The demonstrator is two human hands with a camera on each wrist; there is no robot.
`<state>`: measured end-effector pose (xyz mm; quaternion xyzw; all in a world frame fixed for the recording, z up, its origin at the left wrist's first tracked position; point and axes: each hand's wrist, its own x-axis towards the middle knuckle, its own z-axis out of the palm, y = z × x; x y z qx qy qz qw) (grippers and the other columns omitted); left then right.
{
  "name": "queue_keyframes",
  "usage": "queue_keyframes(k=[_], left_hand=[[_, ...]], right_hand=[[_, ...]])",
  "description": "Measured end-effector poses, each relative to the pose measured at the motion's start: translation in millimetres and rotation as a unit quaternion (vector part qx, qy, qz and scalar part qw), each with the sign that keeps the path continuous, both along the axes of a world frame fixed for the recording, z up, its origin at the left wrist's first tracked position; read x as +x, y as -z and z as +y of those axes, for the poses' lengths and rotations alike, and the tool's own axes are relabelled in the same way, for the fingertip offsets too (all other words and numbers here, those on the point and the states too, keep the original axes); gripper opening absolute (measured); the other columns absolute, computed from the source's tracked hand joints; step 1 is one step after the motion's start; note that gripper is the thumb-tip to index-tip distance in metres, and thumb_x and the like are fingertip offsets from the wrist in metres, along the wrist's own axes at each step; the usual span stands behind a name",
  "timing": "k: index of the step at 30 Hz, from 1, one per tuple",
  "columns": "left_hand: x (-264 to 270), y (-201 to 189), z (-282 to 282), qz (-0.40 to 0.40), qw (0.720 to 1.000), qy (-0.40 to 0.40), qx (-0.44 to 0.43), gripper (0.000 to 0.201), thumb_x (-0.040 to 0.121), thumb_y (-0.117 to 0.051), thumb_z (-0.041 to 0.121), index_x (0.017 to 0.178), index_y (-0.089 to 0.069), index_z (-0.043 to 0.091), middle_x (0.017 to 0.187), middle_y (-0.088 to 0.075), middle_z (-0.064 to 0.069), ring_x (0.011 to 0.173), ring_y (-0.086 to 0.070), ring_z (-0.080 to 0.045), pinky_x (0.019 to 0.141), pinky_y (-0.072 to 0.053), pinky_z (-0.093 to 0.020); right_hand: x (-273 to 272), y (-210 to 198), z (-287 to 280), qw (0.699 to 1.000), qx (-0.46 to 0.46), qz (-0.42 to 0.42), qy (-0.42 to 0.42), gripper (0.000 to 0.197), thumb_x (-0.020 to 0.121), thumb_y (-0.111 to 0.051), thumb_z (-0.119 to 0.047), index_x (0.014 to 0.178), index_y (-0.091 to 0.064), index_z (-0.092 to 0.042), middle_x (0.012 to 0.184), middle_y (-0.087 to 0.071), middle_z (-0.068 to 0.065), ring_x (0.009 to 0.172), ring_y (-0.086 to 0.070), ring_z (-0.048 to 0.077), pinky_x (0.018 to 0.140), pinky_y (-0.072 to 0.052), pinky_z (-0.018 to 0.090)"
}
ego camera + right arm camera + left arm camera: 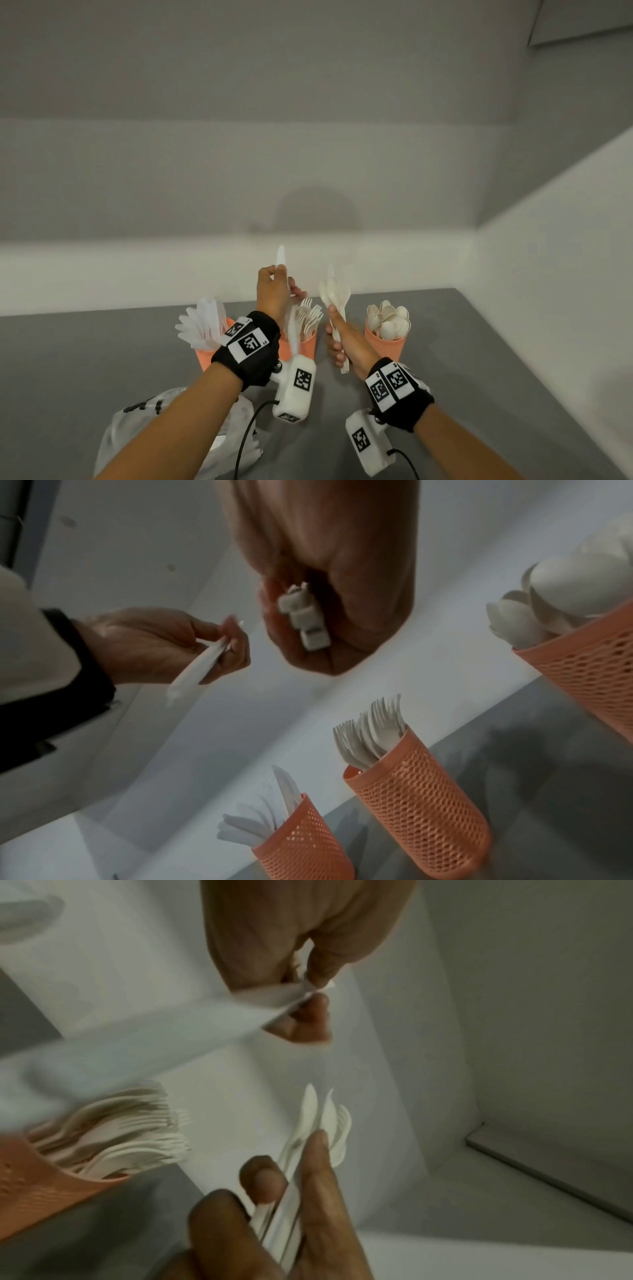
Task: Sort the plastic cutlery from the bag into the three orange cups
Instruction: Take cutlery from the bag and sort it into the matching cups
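Note:
My left hand (pixel 278 277) pinches a single white plastic knife (pixel 281 256) by its handle, blade pointing up, above and behind the middle cup; the knife (pixel 154 1034) is blurred in the left wrist view. My right hand (pixel 335 337) grips a bundle of white cutlery (pixel 334 294) upright, with spoon bowls showing at its top, between the middle and right cups. The bundle's handle ends (pixel 304 620) stick out of the fist. Three orange mesh cups stand in a row: a knife cup (pixel 205 356), a fork cup (pixel 307 346) and a spoon cup (pixel 386 346).
A crumpled translucent plastic bag (pixel 164 431) lies on the grey table (pixel 479 359) under my left forearm. White walls close the table off at the back and on the right. Cables trail from both wrist cameras near the front edge.

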<state>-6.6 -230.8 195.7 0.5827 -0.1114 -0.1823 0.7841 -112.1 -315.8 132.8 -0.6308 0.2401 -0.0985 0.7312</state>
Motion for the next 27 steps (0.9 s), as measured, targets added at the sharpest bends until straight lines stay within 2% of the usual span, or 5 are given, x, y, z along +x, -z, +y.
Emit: queue_keyframes(k=[4, 8, 15, 21, 27], left_hand=[[4.9, -1.7, 1.4, -0.055, 0.995, 0.017, 0.078, 0.019, 0.094, -0.047, 0.03, 0.083, -0.046, 0.014, 0.06, -0.035, 0.001, 0.042, -0.031, -0.008, 0.033, -0.027, -0.015], [-2.5, 4.3, 2.7, -0.106, 0.982, 0.066, 0.139, 0.024, 0.085, -0.064, 0.028, 0.068, -0.054, 0.015, 0.054, -0.046, 0.001, 0.038, -0.041, -0.007, 0.035, -0.032, -0.014], [2.2, 7.5, 2.2, -0.126, 0.98, 0.014, 0.155, 0.024, 0.089, -0.054, 0.015, 0.066, -0.047, 0.015, 0.064, -0.046, -0.001, 0.051, -0.036, -0.013, 0.049, -0.03, -0.024], [5.5, 8.2, 3.4, -0.066, 0.991, 0.0, 0.118, 0.021, 0.091, -0.048, 0.017, 0.072, -0.041, 0.014, 0.072, -0.05, -0.003, 0.046, -0.035, -0.013, 0.038, -0.029, -0.018], [-3.8, 16.7, 4.6, -0.043, 0.994, 0.04, 0.089, 0.03, 0.087, -0.062, 0.025, 0.063, -0.047, 0.015, 0.039, -0.043, 0.009, 0.032, -0.037, -0.002, 0.037, -0.034, -0.014]], right_hand=[[-2.8, -6.9, 0.9, 0.996, 0.054, 0.002, -0.07, 0.05, 0.093, -0.029, -0.057, 0.069, -0.048, -0.018, 0.035, -0.025, -0.009, 0.026, -0.02, 0.004, 0.031, -0.02, 0.014], [-5.5, -15.7, 5.6, 0.993, 0.043, 0.007, -0.11, 0.052, 0.093, -0.032, -0.056, 0.06, -0.056, -0.024, 0.035, -0.026, -0.009, 0.025, -0.019, 0.003, 0.029, -0.018, 0.014], [-7.5, -15.6, 1.2, 0.995, 0.055, 0.004, -0.086, 0.045, 0.095, -0.029, -0.052, 0.074, -0.05, -0.018, 0.04, -0.034, -0.009, 0.028, -0.022, 0.002, 0.03, -0.019, 0.012], [-4.7, -11.7, 0.5, 0.999, 0.024, -0.003, -0.042, 0.032, 0.097, -0.036, -0.046, 0.085, -0.052, -0.021, 0.045, -0.035, -0.007, 0.03, -0.023, 0.002, 0.03, -0.021, 0.012], [-0.4, -12.9, 5.8, 0.998, 0.022, -0.029, -0.047, 0.028, 0.099, -0.037, -0.035, 0.08, -0.046, -0.015, 0.04, -0.038, -0.009, 0.027, -0.024, 0.001, 0.028, -0.018, 0.012]])
